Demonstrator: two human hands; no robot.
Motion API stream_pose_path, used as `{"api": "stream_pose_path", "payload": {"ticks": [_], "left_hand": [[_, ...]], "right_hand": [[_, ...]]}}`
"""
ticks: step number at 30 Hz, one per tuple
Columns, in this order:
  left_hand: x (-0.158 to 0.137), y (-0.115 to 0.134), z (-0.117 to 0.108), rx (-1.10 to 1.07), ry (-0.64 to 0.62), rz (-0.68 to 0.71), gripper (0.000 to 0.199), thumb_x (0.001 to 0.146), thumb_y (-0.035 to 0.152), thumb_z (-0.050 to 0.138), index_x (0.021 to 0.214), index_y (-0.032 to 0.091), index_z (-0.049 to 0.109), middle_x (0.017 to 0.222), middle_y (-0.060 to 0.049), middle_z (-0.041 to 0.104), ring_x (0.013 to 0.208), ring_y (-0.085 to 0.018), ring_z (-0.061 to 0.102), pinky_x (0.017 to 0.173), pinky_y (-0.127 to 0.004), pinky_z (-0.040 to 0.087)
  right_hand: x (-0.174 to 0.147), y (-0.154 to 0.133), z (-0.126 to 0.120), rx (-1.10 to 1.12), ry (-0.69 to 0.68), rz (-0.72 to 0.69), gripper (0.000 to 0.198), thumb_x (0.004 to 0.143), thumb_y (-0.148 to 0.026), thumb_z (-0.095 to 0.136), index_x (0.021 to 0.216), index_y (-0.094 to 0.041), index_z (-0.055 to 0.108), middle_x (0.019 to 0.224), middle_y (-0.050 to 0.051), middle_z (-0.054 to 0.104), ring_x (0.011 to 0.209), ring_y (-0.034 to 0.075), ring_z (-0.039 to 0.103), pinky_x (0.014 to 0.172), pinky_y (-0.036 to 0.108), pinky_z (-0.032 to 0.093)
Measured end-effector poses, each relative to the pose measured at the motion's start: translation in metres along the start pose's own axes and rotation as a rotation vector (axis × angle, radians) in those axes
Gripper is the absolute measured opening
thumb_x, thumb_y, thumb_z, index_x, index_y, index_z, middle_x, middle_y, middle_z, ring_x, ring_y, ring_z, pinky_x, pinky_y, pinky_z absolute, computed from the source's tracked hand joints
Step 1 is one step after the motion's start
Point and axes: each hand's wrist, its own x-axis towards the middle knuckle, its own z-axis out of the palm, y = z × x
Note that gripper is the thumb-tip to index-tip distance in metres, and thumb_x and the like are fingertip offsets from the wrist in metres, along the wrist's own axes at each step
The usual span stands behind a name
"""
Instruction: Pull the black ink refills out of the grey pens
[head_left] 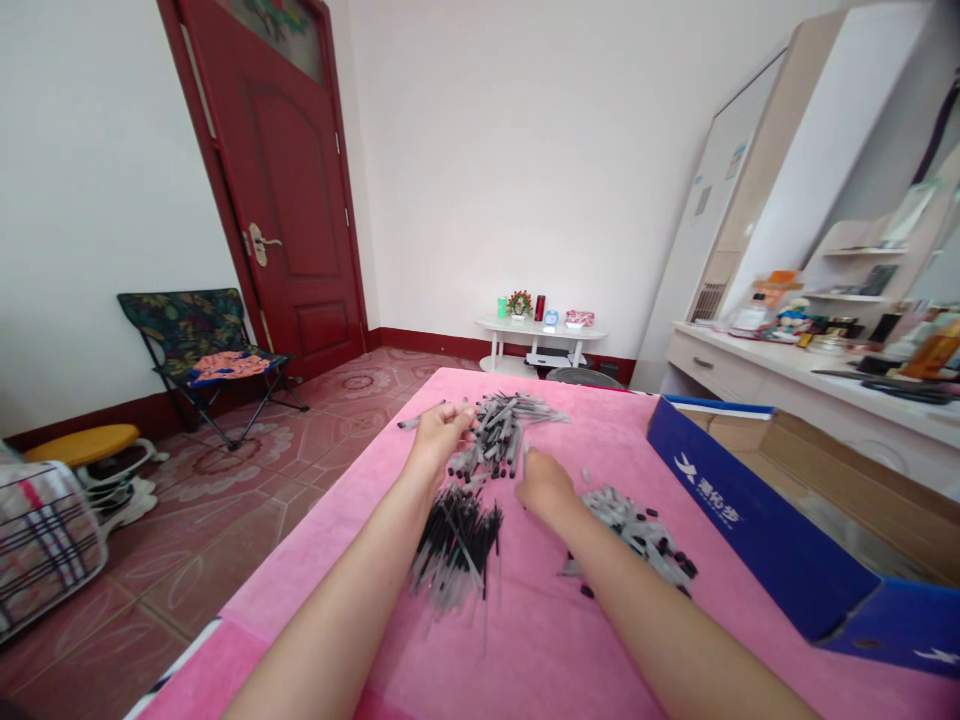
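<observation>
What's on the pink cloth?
Tubes, thin rods and caps in separate heaps, plus a blue box. The right forearm blocks part of the view around the caps; what lies under the heaps and box is covered.

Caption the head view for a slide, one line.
Left hand at a heap of grey tubes, right hand nearby, over a pink cloth near an open blue box.

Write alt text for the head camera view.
A person's left hand is at a pile of grey and black tubes on a pink cloth; the right hand seems to hold a slim grey piece. Nearer lie piles of thin dark rods and short grey and black parts, with an open blue box at right.
</observation>
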Motion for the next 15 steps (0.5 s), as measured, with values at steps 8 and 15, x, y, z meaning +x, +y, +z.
{"api": "stream_pose_path", "payload": {"ticks": [8,15], "left_hand": [[-0.009,-0.017,0.017,0.612,-0.103,0.466,0.032,0.064,0.011,0.057,0.091,0.024,0.068,0.085,-0.004,0.062,0.082,-0.019,0.056,0.077,-0.032,0.043],[-0.029,-0.009,0.034,0.665,-0.330,0.709,0.025,0.071,0.013,0.055,0.087,0.025,0.069,0.093,-0.005,0.063,0.093,-0.021,0.053,0.085,-0.034,0.038]], "right_hand": [[-0.026,-0.039,-0.034,0.291,-0.035,0.299,0.045,0.072,-0.024,0.053,0.112,-0.016,0.035,0.048,-0.005,0.053,0.035,0.010,0.048,0.035,0.020,0.038],[-0.039,-0.055,-0.049,0.885,-0.204,0.244,0.019,0.068,-0.024,0.065,0.082,-0.014,0.055,0.062,-0.002,0.056,0.042,0.002,0.045,0.040,0.012,0.041]]}}
